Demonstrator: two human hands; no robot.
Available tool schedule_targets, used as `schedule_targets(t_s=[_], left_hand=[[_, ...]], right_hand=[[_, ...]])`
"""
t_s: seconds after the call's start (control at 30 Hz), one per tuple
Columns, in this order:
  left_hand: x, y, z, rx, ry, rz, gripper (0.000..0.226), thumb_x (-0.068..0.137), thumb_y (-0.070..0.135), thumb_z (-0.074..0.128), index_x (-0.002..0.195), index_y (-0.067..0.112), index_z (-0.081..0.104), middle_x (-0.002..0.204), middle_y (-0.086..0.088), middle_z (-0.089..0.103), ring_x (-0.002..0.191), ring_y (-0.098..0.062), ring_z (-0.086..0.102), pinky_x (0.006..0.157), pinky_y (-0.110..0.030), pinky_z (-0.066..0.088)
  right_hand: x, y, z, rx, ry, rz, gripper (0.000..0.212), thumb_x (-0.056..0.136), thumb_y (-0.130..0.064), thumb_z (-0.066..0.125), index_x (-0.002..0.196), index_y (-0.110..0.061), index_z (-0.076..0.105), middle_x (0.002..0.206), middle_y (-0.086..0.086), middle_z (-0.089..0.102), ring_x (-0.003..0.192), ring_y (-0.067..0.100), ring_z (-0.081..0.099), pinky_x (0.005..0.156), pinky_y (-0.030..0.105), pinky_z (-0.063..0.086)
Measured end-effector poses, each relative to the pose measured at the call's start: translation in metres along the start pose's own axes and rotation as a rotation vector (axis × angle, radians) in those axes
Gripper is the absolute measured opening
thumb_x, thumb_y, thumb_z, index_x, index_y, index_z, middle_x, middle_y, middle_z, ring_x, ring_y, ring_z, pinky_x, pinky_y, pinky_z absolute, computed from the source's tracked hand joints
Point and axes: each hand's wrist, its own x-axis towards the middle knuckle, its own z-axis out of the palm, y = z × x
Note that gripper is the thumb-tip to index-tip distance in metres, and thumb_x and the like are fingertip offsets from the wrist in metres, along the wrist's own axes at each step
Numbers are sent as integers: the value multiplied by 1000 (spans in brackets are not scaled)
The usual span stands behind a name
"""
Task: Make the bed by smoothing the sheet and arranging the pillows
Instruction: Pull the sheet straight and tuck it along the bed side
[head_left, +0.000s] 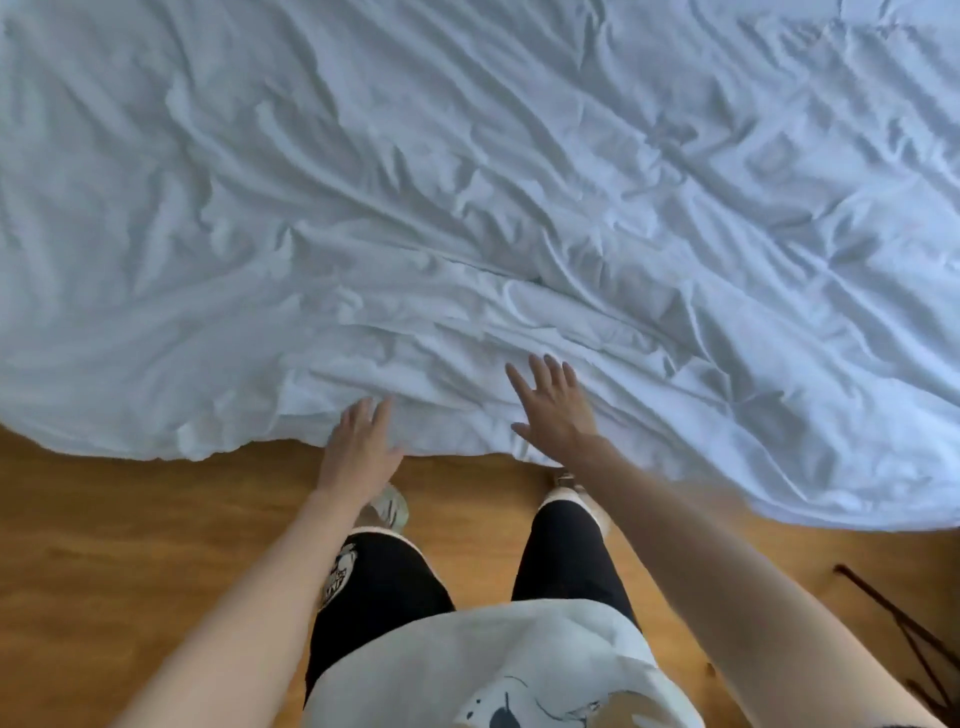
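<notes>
**Sheet Smoothing: Handling at the Near Edge**

The white sheet (467, 182) covers the whole bed surface in view and is heavily creased, with ridges fanning out from a bunched area near the middle of the near edge. Its hem overhangs that edge above the wooden floor (104, 545).

The left hand (361, 447) is at the near edge with fingers extended and close together. The right hand (553, 410) lies just inside the edge with fingers spread apart. Neither hand grips fabric. Whether the palms press the cloth cannot be told.

Handling, as judged: the sheet is light, soft and limp. It will bunch ahead of a push instead of sliding. Flat palms sweeping outward suit shallow creases. For the deep ridges, pinch the hem at the near edge and pull it taut.

No pillows are in view.
</notes>
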Motion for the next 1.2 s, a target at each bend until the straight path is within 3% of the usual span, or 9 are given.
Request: schedule_targets(t_s=[0.13,0.33,0.47,0.57,0.67,0.83,0.97,1.1,1.2], left_hand=[[67,-31,-12,191,150,296,90,77,39,74,148,10,26,151,-24,24,138,-41,26,112,-51,26],[144,-64,8,363,189,483,121,60,52,82,149,12,11,155,-27,14,143,-43,14,111,-63,14],[190,-81,31,378,387,494,103,70,59,70,146,7,23,149,-27,28,137,-44,28,109,-58,21],[205,-80,42,376,509,521,59,78,47,63,120,8,50,118,-20,53,103,-38,51,83,-47,39],[205,-79,55,325,630,553,16,79,13,61,93,8,54,91,-14,56,79,-32,49,66,-42,36],[189,-75,46,145,636,584,3,85,2,55,86,5,55,76,-15,56,68,-35,51,55,-42,40],[142,-90,38,58,501,610,14,64,7,55,78,4,53,70,-13,53,70,-33,47,54,-40,38],[68,-133,57,108,399,669,24,62,7,41,81,4,56,70,-12,57,74,-26,43,63,-33,36],[51,-166,78,296,313,678,35,60,1,63,93,7,55,80,-12,59,75,-27,50,69,-34,40]], right_hand=[[49,-18,15,-44,89,77,109,81,-54,67,154,-16,-5,158,26,-2,145,45,-3,115,56,-2],[104,-20,67,-140,286,146,116,64,-42,83,151,-14,12,154,28,19,141,49,18,112,62,17],[136,10,99,-182,574,126,86,72,-26,75,144,-8,32,129,26,51,117,43,51,97,53,41],[148,15,110,-184,663,131,58,75,-17,70,127,-2,50,95,14,61,81,33,60,72,39,48],[150,13,108,-70,626,113,43,72,-19,67,112,-4,59,88,13,61,72,33,60,67,38,49],[133,10,97,70,534,41,55,63,-17,78,112,-3,58,87,15,62,70,37,61,64,41,49],[95,-17,107,129,479,-45,64,50,-12,82,108,-6,56,78,12,60,65,33,60,56,36,50],[36,-71,136,198,379,-170,61,45,-13,79,101,-11,55,79,5,58,64,28,57,53,31,46],[22,-110,169,183,247,-101,58,55,-13,75,110,-10,55,94,5,60,76,26,57,62,35,49]])
